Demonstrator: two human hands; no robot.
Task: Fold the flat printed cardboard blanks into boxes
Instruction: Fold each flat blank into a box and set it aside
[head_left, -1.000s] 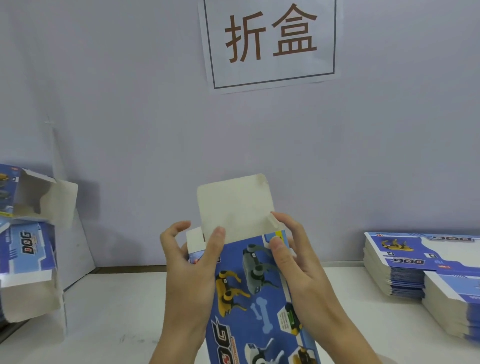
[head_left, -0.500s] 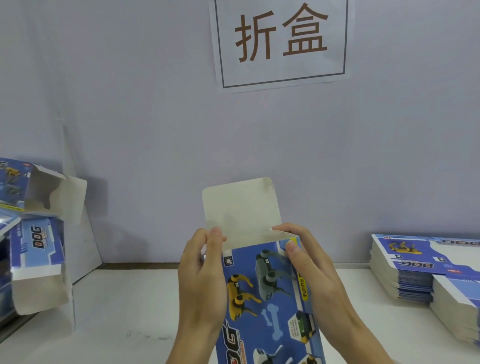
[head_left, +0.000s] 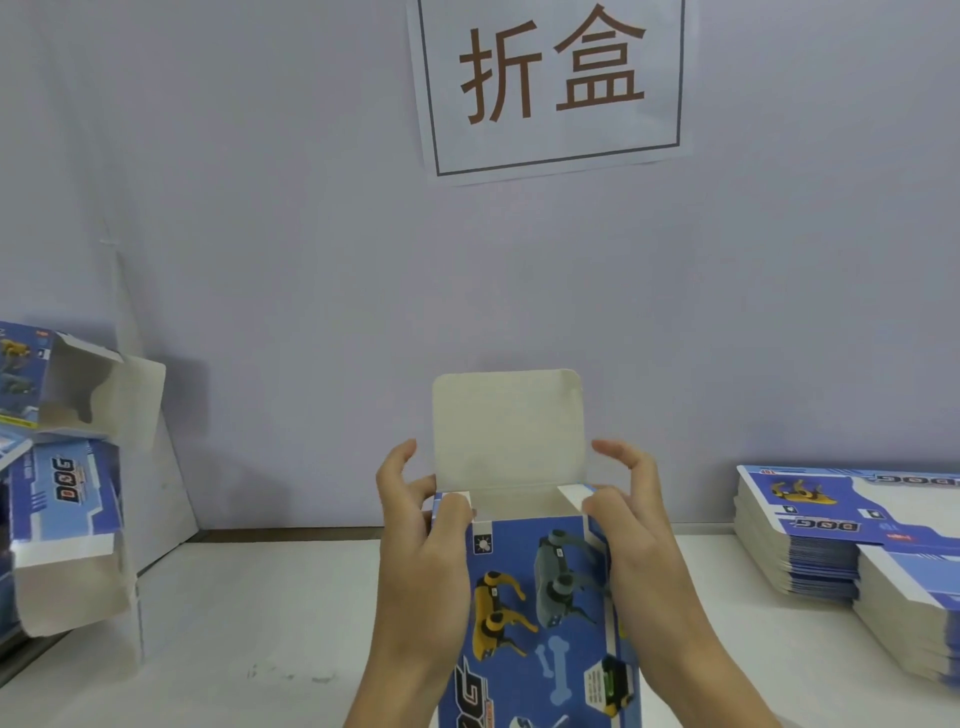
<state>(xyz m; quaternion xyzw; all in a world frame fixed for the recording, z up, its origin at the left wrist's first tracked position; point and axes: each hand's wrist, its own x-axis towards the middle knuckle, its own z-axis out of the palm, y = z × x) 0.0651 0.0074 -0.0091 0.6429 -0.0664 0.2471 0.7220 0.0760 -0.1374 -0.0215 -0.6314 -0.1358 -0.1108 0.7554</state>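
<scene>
At centre, the blue dog-print box (head_left: 540, 597) stands upright, pinched between left hand (head_left: 421, 540) and right hand (head_left: 631, 540), thumbs pressing both small side flaps inward. At twelve o'clock the tuck lid (head_left: 506, 428) stands unfolded; uneven thumb pressure could let a flap spring back and jam it. Flat blanks (head_left: 852, 540) wait at three o'clock, folded boxes (head_left: 67, 467) at nine.

Packing workstation: wall sign (head_left: 550, 83), stacked blanks (head_left: 841, 540), folded boxes (head_left: 62, 467).
</scene>
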